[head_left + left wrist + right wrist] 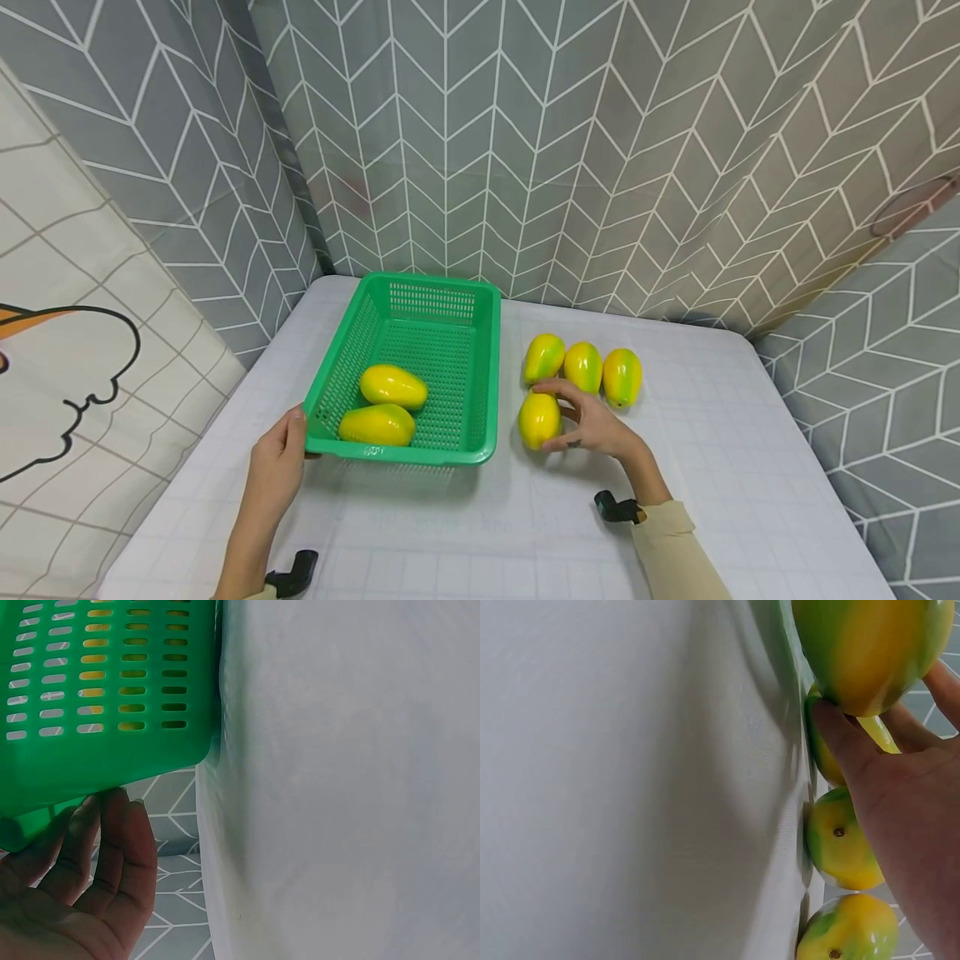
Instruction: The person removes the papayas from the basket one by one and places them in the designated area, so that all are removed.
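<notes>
Got a fruit (539, 422) pinched in the right grip (592, 427), thumb on the near side and fingers round the far side. Sitting right at the fingertips, so on the left edge of that grip. Can't tell whether touching the surface (465, 550) or just off it. Looking mostly yellow from the head view, with green and orange patches in the right wrist view.

Just beyond the right grip, can see three more in a tight row running off to the right: left fruit (543, 358) close to the fingers, then middle fruit (583, 367), then right fruit (622, 377).

Also got a green basket (457, 375) held by its near corner in the left grip (273, 462), thumb up on the rim, fingers bent in underneath. Standing between the two grips, with a gap before the right one. Lying inside, just right of the left grip: near fruit (377, 425) and far fruit (393, 387), side by side.

Strapped behind the right grip: a black gadget (617, 507) and a beige sleeve (675, 542). Hanging well past both grips: a grey zigzag backdrop (517, 167).
</notes>
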Demonstrator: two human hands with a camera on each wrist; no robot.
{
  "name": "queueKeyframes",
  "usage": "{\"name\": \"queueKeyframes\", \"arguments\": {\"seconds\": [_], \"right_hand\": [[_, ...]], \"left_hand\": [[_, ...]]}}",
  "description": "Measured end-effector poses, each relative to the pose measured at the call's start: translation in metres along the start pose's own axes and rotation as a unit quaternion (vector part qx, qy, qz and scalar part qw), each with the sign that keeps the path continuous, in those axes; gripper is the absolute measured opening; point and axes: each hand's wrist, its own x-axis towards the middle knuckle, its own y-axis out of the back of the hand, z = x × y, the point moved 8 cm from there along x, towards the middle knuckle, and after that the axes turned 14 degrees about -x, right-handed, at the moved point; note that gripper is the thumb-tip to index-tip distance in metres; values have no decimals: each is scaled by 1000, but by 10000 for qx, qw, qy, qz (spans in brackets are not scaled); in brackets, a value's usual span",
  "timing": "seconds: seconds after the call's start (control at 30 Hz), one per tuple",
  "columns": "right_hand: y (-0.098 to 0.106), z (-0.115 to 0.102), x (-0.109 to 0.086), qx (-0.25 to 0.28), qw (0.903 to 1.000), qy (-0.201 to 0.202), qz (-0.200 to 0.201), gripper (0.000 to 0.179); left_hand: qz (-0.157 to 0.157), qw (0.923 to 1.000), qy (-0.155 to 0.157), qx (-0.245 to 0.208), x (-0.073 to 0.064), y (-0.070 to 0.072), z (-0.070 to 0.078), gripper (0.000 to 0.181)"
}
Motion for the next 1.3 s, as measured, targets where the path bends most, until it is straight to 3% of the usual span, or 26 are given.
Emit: {"name": "queueKeyframes", "arguments": {"seconds": [0.37,0.83,1.3], "right_hand": [[-5,6,0,279,9995,-12,-120,91],[-2,9,-4,171,9997,-157,-87,95],[11,3,-9,189,9997,120,89,84]], "left_hand": [[-9,10000,-32,-7,0,1,1,59],[9,9999,-108,-68,-1,1,1,59],[19,9998,-172,-54,-1,2,1,55]]}}
